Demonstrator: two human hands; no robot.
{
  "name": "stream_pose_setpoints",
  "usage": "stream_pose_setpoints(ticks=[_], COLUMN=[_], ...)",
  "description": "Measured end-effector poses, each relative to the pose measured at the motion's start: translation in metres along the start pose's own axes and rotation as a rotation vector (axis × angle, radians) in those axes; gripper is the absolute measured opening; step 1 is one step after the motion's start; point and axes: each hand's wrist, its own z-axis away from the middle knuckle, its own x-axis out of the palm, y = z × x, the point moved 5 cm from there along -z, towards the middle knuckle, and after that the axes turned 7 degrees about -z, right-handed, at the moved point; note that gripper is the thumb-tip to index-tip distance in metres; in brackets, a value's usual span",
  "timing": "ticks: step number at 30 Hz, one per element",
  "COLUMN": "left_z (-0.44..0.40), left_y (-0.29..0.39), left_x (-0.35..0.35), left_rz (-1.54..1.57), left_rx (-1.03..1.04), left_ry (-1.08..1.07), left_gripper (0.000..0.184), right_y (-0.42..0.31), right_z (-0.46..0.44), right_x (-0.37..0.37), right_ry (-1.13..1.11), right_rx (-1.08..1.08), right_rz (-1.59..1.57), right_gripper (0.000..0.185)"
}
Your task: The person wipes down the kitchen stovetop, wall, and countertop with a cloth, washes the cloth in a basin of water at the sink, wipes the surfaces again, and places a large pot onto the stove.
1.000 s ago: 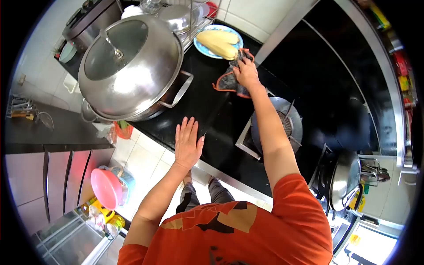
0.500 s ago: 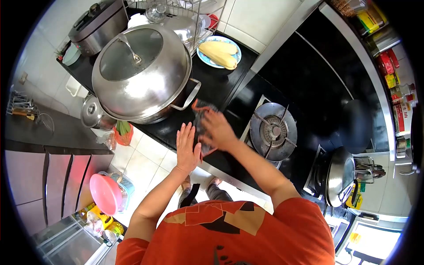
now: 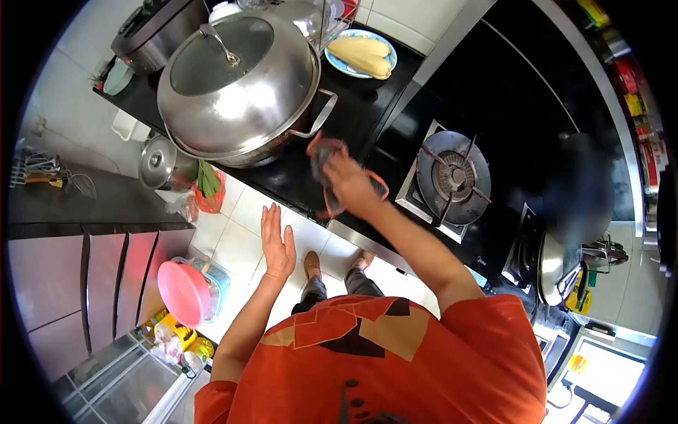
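Beneath my right hand (image 3: 349, 185) is a dark grey cloth (image 3: 326, 150) with orange-red edging, pressed against the black countertop (image 3: 293, 184). My fingers are on its middle, somewhat blurred, and its edges stick out on both sides. My left hand (image 3: 278, 247) holds nothing; it is raised in front of the counter's edge with the fingers stretched and the thumb apart. Just beyond the cloth stands a large steel pot (image 3: 240, 106) with a domed lid, one side handle (image 3: 321, 114) pointing toward my right hand. To the right of the cloth is a gas burner (image 3: 452, 177).
A blue-patterned plate (image 3: 393, 62) with pale yellow, elongated food (image 3: 360, 56) sits at the back. A rice cooker (image 3: 152, 35) is at the far left. A lidded pan (image 3: 558, 268) occupies the right side. On the floor at left is a pink basin (image 3: 183, 293).
My left hand has come off the counter and drawn back toward me. The cloth, under my right hand, is now more spread out, with an edge showing on the right. The view has shifted slightly.
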Motion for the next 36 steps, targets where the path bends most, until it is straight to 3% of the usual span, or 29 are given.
stream_pose_setpoints(ticks=[2, 5, 6, 8, 9, 12, 15, 17, 22, 25, 27, 28, 30, 31, 33, 35, 36], left_z=[-0.005, -0.006, -0.006, -0.003, -0.003, -0.005, -0.014, -0.023, -0.039, -0.042, -0.043, -0.044, -0.046, -0.049, -0.055, -0.065, -0.070], left_y=[0.004, 0.011, 0.011, 0.008, 0.007, 0.016, 0.027, 0.043, 0.086, 0.103, 0.113, 0.116, 0.123, 0.126, 0.133, 0.140, 0.144], left_x=[-0.007, -0.022, -0.025, -0.023, -0.021, -0.014, 0.003, 0.015, 0.043, 0.061, 0.072, 0.079, 0.092, 0.098, 0.108, 0.117, 0.121], left_rz=[-0.001, -0.048, -0.076, -0.099, -0.112, -0.090, -0.022, -0.030, -0.030, -0.034, -0.030, -0.029, -0.026, -0.050, -0.077, -0.090, -0.090], left_rx=[0.008, 0.124, 0.154, 0.172, 0.179, 0.220, 0.310, 0.381, 0.545, 0.601, 0.629, 0.644, 0.661, 0.677, 0.676, 0.690, 0.681], left_ry=[-0.006, -0.046, -0.064, -0.102, -0.120, -0.149, -0.139, -0.157, -0.220, -0.266, -0.288, -0.293, -0.294, -0.294, -0.297, -0.284, -0.289], left_gripper=[0.048, 0.048, 0.047, 0.047, 0.047, 0.047, 0.046, 0.045, 0.048, 0.049, 0.050, 0.050, 0.053, 0.054, 0.054, 0.055, 0.055], right_y=[-0.019, 0.019, 0.044, 0.095, 0.110, 0.043, -0.034, -0.066, -0.080, -0.089, -0.099, -0.100, -0.108, -0.115, -0.120, -0.129, -0.127], right_z=[0.009, 0.011, 0.012, 0.025, 0.034, 0.052, 0.075, 0.103, 0.185, 0.292, 0.362, 0.388, 0.454, 0.461, 0.502, 0.496, 0.485], right_x=[-0.010, -0.038, -0.055, -0.056, -0.041, -0.037, -0.041, -0.037, -0.061, -0.086, -0.119, -0.146, -0.179, -0.203, -0.227, -0.239, -0.244], right_ry=[0.023, 0.017, 0.200, 0.115, 0.024, 0.131, 0.047, 0.102, 0.009, 0.123, 0.156, 0.109, 0.284, 0.186, 0.386, 0.526, 0.658], right_rx=[-0.054, 0.401, 0.417, 0.640, 0.610, 0.526, 0.466, 0.479, 0.759, 0.870, 1.011, 1.244, 1.342, 1.342, 1.693, 1.515, 1.502], right_rz=[-0.067, -0.104, -0.059, -0.004, 0.079, 0.017, 0.057, 0.086, 0.176, 0.284, 0.408, 0.337, 0.533, 0.553, 0.498, 0.730, 0.562], right_gripper=[0.045, 0.040, 0.040, 0.040, 0.043, 0.057, 0.072, 0.072, 0.060, 0.068, 0.067, 0.065, 0.052, 0.040, 0.030, 0.033, 0.037])
